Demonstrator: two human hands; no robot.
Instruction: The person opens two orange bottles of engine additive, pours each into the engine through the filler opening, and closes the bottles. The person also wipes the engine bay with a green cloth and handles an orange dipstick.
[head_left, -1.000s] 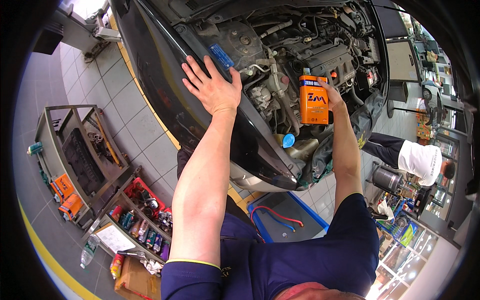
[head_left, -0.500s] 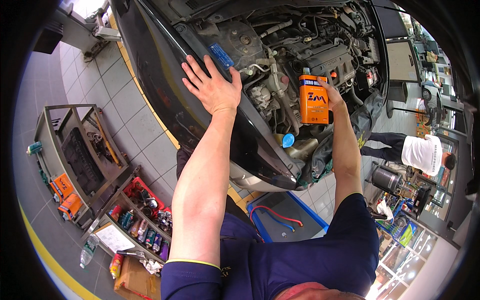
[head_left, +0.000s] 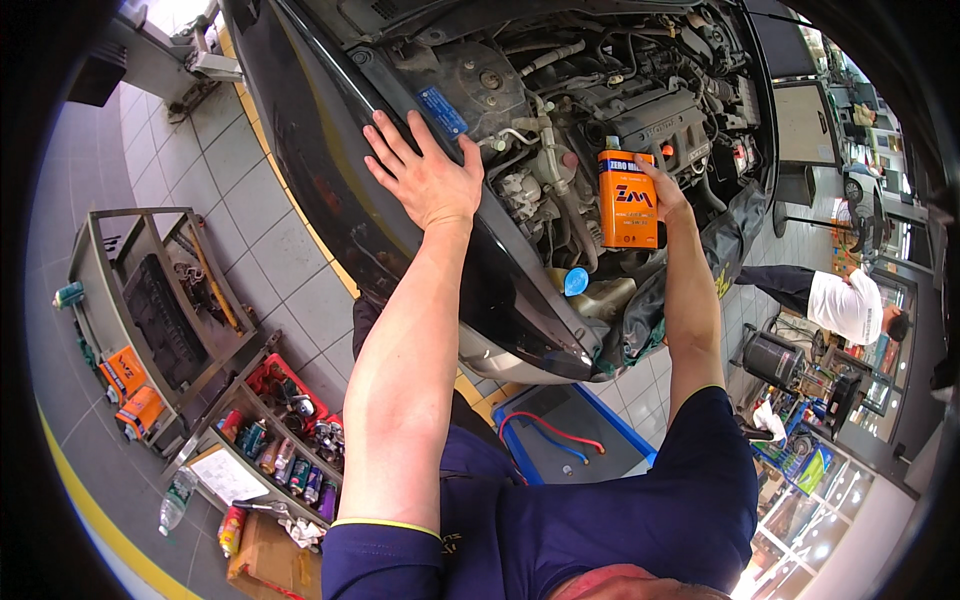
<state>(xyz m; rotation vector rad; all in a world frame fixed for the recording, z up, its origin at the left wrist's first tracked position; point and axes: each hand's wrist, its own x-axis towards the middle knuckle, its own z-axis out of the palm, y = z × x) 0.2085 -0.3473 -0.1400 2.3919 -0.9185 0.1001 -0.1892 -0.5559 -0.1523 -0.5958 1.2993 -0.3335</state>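
My left hand (head_left: 428, 178) lies flat with its fingers spread on the black fender (head_left: 330, 150) of a car, beside a blue label (head_left: 442, 112). An orange oil can (head_left: 628, 205) with a dark band near its top is held in my right hand (head_left: 668, 188), which wraps round its right side. The can is over the open engine bay, just below the engine cover (head_left: 650, 125); where its spout points is hard to make out. A blue round cap (head_left: 576, 281) sits near the front of the bay, below and left of the can.
At the left stands a metal cart (head_left: 190, 300) with a black cover and orange cans. Below it, a tool trolley (head_left: 225, 440) holds several spray cans. A blue-edged tray (head_left: 570, 440) with hoses lies near my body. A person in a white shirt (head_left: 848, 308) bends at the right.
Both my hands and the oil can have stayed in place. The person in the white shirt has shifted slightly to the right.
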